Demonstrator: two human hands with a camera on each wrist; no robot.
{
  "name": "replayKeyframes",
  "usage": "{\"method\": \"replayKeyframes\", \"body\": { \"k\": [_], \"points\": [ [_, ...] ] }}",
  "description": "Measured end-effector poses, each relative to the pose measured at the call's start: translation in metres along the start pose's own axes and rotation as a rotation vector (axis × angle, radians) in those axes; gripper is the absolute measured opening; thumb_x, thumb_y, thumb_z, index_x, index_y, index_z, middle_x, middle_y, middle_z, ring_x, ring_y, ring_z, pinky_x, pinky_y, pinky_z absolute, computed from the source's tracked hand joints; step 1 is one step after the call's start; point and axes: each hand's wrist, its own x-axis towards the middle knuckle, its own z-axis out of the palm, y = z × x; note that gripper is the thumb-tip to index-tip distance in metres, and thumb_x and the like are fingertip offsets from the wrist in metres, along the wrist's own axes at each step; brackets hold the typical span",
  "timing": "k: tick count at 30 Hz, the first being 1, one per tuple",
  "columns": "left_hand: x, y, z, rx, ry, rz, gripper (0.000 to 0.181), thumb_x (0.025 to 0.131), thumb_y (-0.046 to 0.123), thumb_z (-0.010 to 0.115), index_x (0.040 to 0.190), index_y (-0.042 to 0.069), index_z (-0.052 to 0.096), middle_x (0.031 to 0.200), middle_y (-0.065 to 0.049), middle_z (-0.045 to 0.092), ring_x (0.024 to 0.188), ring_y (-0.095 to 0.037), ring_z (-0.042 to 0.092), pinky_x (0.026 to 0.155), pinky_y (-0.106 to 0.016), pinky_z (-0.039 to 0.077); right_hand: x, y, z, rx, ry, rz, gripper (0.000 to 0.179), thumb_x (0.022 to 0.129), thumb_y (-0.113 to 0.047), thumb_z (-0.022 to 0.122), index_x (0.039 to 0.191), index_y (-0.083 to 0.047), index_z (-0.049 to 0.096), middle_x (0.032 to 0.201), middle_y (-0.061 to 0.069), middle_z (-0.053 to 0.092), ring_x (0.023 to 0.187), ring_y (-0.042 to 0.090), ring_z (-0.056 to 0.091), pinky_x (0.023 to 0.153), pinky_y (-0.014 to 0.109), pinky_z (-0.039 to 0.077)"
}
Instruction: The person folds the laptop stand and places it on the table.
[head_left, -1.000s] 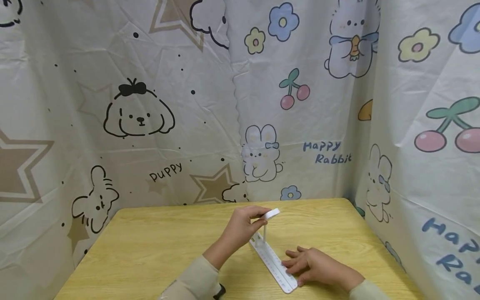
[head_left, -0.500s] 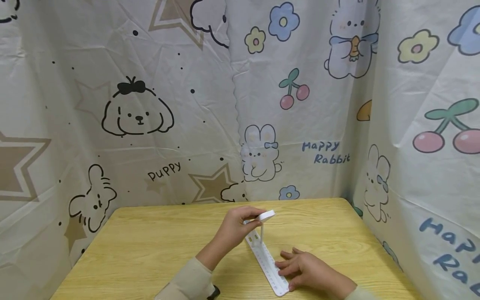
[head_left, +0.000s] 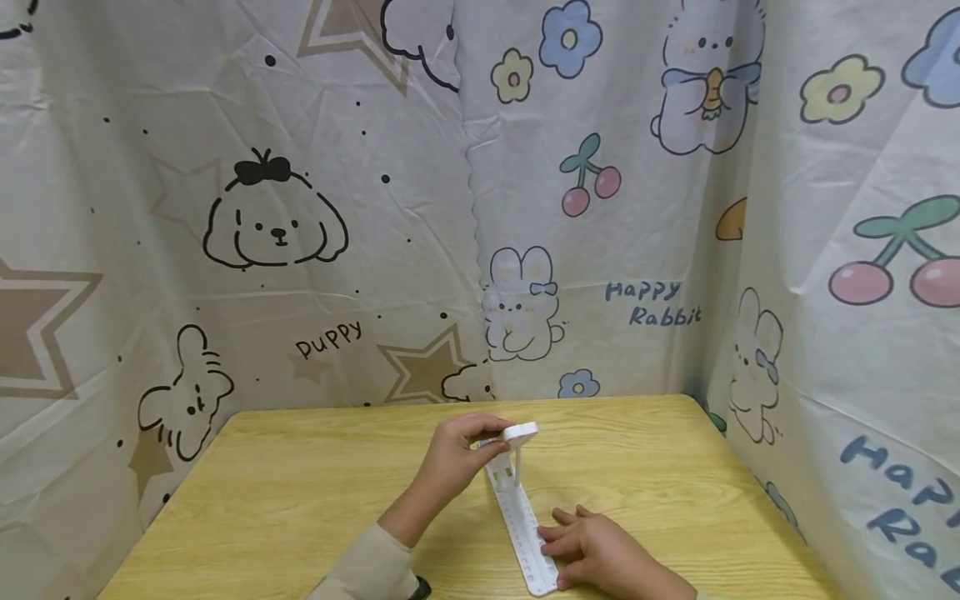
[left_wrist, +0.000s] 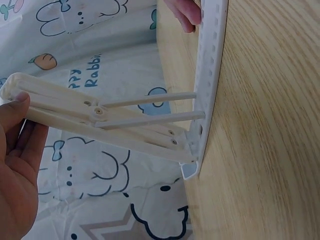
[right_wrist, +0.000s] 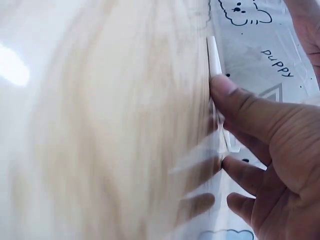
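A white folding stand [head_left: 517,521] lies on the table, its long slotted base running away from me. Its upper arm [left_wrist: 65,102] is raised at the far end, propped by two thin rods [left_wrist: 150,120]. My left hand [head_left: 453,454] pinches the free end of that arm, thumb on one face and fingers on the other. Near the base's close end, my right hand [head_left: 600,546] touches the right edge with fingers and thumb extended. In the right wrist view its thumb [right_wrist: 225,86] lies against the white edge, while the fingers' exact contact is partly hidden.
The wood-grain table [head_left: 315,483] extends to both sides of the stand. A printed curtain [head_left: 420,208] with puppies, rabbits and stars hangs behind it, and another stretch [head_left: 847,358] hangs along the right. A dark band [head_left: 422,588] shows at my left sleeve.
Both hands and the stand have shifted left. The base has turned to point more straight ahead; the arm is still raised and the left hand keeps its pinch.
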Motion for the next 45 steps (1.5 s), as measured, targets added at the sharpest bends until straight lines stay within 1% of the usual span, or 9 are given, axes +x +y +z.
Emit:
{"method": "replayKeyframes", "body": {
  "k": [8,15,24,29,34,36,38,41,45],
  "points": [
    [-0.007,-0.006,-0.006,-0.036,0.043,-0.021,0.022,0.086,0.002,0.080,0.107,0.010,0.078,0.107,-0.004,0.076,0.096,-0.016,0.073,0.083,-0.031,0.063,0.004,-0.011,0.014,0.011,0.046,-0.017,0.048,0.079,-0.038,0.083,0.120,-0.014,0.077,0.135,-0.001,0.067,0.138,0.043,0.049,0.113,0.074,0.026],
    [-0.008,-0.007,-0.010,-0.065,0.084,-0.063,0.021,0.088,0.004,0.079,0.107,0.011,0.078,0.108,-0.003,0.076,0.096,-0.016,0.073,0.084,-0.029,0.063,0.009,-0.020,0.028,-0.013,0.085,0.054,0.049,0.078,-0.045,0.082,0.119,-0.018,0.078,0.137,-0.002,0.066,0.141,0.044,0.046,0.115,0.074,0.024],
    [-0.011,-0.011,-0.014,-0.135,0.135,-0.096,0.020,0.088,0.004,0.078,0.105,0.014,0.079,0.106,-0.002,0.077,0.095,-0.021,0.074,0.085,-0.030,0.063,0.018,-0.035,0.041,0.035,0.121,0.112,0.047,0.074,-0.038,0.087,0.113,-0.014,0.079,0.135,0.002,0.068,0.140,0.048,0.045,0.114,0.077,0.019],
    [-0.011,-0.010,-0.014,-0.120,0.133,-0.100,0.020,0.088,0.004,0.078,0.105,0.014,0.080,0.105,-0.001,0.077,0.094,-0.018,0.074,0.084,-0.029,0.063,0.017,-0.037,0.032,0.000,0.074,0.069,0.046,0.075,-0.040,0.086,0.113,-0.016,0.080,0.135,0.003,0.068,0.138,0.048,0.048,0.111,0.079,0.024],
    [-0.013,-0.008,-0.015,-0.109,0.136,-0.123,0.021,0.088,0.003,0.079,0.106,0.014,0.079,0.105,-0.001,0.076,0.094,-0.016,0.073,0.083,-0.029,0.063,0.020,-0.031,0.012,0.088,0.007,0.054,0.038,0.078,-0.035,0.088,0.113,-0.021,0.080,0.126,-0.004,0.073,0.130,0.034,0.060,0.109,0.058,0.047],
    [-0.013,-0.009,-0.015,-0.117,0.129,-0.139,0.022,0.088,0.003,0.079,0.107,0.014,0.079,0.107,-0.001,0.076,0.096,-0.016,0.073,0.084,-0.029,0.063,0.024,-0.026,0.004,0.107,0.022,0.044,0.036,0.079,-0.032,0.087,0.112,-0.020,0.080,0.123,-0.004,0.074,0.123,0.025,0.065,0.104,0.048,0.054],
    [-0.014,-0.009,-0.017,-0.131,0.118,-0.154,0.022,0.088,0.003,0.079,0.108,0.013,0.079,0.108,-0.003,0.075,0.098,-0.019,0.073,0.086,-0.030,0.062,0.029,-0.020,-0.003,0.099,0.057,0.022,0.035,0.081,-0.031,0.087,0.112,-0.016,0.079,0.123,0.000,0.074,0.116,0.019,0.068,0.100,0.045,0.057],
    [-0.016,-0.013,-0.019,-0.139,0.101,-0.182,0.023,0.088,0.003,0.079,0.109,0.013,0.078,0.112,-0.005,0.074,0.103,-0.026,0.072,0.087,-0.029,0.062,0.041,-0.008,-0.012,0.079,0.112,0.019,0.033,0.084,-0.030,0.084,0.112,-0.014,0.079,0.120,-0.001,0.075,0.112,0.017,0.069,0.099,0.050,0.056],
    [-0.020,-0.025,-0.021,-0.117,0.098,-0.237,0.022,0.087,0.006,0.080,0.109,0.009,0.078,0.114,-0.010,0.074,0.105,-0.037,0.071,0.086,-0.026,0.062,0.057,0.007,-0.018,0.129,0.170,0.085,0.025,0.089,-0.026,0.081,0.111,-0.013,0.079,0.117,-0.003,0.076,0.111,0.020,0.069,0.099,0.053,0.055]
  ]
}}
